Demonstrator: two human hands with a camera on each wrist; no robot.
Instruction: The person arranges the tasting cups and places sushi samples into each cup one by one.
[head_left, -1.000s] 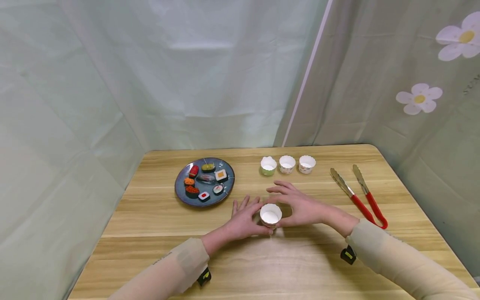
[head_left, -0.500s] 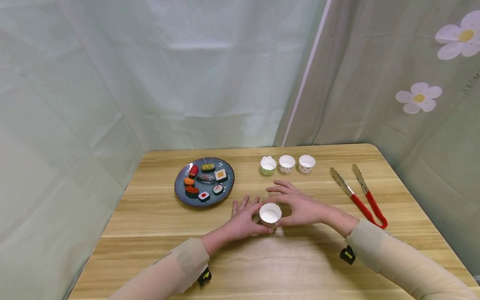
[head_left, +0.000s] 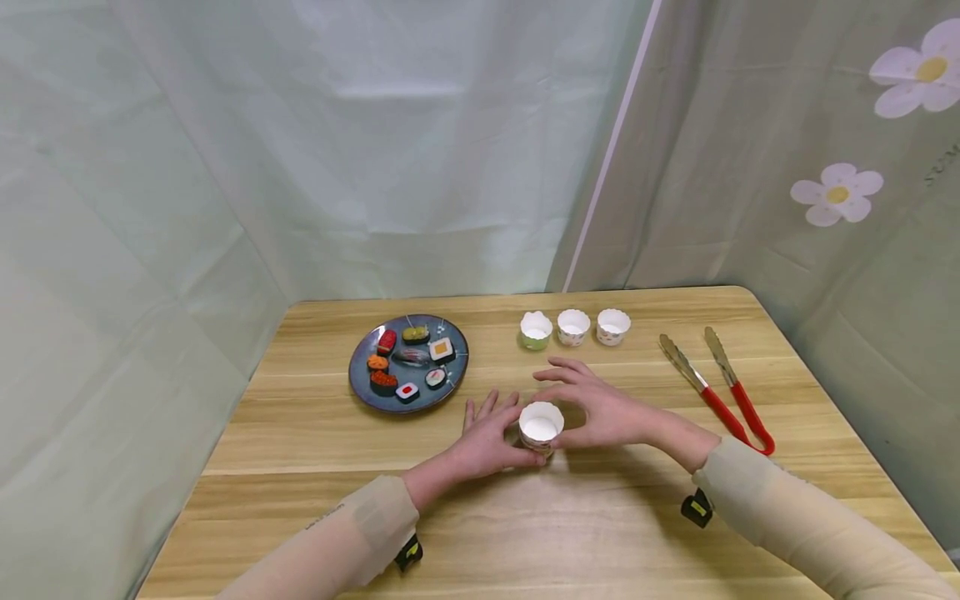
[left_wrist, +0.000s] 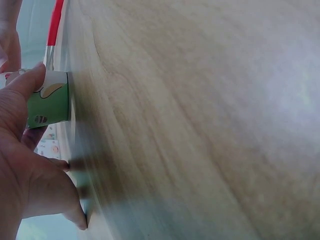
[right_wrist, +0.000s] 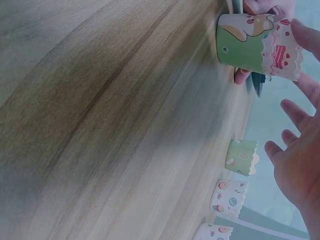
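Note:
Two paper baking cups stand nested near the middle of the table. The outer green cup point(right_wrist: 240, 42) bears a cartoon animal; the white and pink cup point(head_left: 541, 422) with a scalloped rim sits partly inside it and sticks out above. My left hand point(head_left: 487, 442) holds the green cup low between thumb and index finger, its other fingers spread on the table. With thumb and index finger, my right hand point(head_left: 600, 412) pinches the white and pink cup near its rim. The remaining right fingers are spread off the cup. The green cup is mostly hidden in the head view.
Behind the hands stand three more baking cups in a row: a green cup point(head_left: 536, 331) and two white cups, including the right one point(head_left: 613, 327). A dark blue plate point(head_left: 360, 396) with several sushi pieces lies left. Red-handled tongs point(head_left: 723, 408) lie spread at right.
My right hand and the white and pink cup have risen very slightly. The left hand stays where it was.

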